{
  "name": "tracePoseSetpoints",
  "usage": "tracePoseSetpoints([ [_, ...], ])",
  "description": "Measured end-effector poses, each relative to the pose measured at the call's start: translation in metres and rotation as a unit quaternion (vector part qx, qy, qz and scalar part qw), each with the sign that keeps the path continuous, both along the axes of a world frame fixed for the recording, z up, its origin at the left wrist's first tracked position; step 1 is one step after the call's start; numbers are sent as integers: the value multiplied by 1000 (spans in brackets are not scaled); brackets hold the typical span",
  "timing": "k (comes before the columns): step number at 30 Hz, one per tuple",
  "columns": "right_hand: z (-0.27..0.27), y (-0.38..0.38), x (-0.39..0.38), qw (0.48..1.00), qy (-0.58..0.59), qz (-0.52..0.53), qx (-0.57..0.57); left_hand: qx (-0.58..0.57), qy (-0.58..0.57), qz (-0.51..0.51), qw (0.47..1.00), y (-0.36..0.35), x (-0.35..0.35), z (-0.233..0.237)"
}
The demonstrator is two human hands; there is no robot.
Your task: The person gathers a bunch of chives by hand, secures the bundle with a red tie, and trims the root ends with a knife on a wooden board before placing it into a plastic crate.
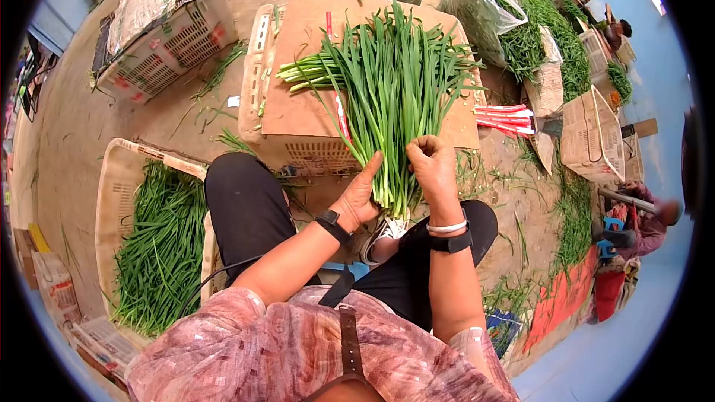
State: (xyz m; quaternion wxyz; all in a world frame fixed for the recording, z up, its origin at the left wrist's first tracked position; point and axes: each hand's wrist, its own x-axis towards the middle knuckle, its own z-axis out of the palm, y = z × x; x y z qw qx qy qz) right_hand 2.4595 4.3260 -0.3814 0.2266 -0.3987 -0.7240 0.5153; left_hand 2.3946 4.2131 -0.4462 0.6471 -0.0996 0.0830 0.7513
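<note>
A bunch of long green stalks [383, 97] lies on a brown board [302, 22] over an upturned crate, its pale ends toward me. My left hand [361, 192] is spread against the left side of those ends, thumb up and fingers apart from the palm side. On the right side of the ends, my right hand [432, 167] has its fingers curled in a pinch; what they hold, if anything, is too small to tell. Another bundle points its pale ends left beneath the bunch. A red and white strip [342, 115] runs under the leaves, and more strips [505, 119] lie at the board's right edge.
A crate of greens [108, 216] stands at my left, a covered crate [167, 45] at upper left. Plastic bags of greens [480, 18] stand beyond the board. Empty-looking crates [588, 134] and seated people [648, 223] are at right.
</note>
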Motion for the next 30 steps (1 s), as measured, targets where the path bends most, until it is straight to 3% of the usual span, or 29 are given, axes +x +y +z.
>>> tracePoseSetpoints([
  [5, 4, -14, -2, 954, -88, -12, 286, -24, 20, -13, 999, -2, 1, -2],
  [9, 10, -14, 1, 931, -97, 91, 341, -26, 13, -2, 1000, -1, 1, -1],
  [10, 14, -14, 1, 943, -121, 112, 290, -23, 13, -2, 1000, -1, 1, -2],
  [13, 32, -22, 4, 926, -180, 140, 300, -29, 16, -8, 999, -2, 0, -1],
  [14, 33, -25, 2, 919, -191, 124, 322, -29, 24, -4, 999, -2, 2, 0],
  [18, 14, -15, -4, 946, -212, 76, 234, -37, 28, -13, 999, 0, 5, -1],
  [30, 9, -33, -13, 903, -249, 18, 350, -47, 53, -13, 997, -2, 4, -1],
])
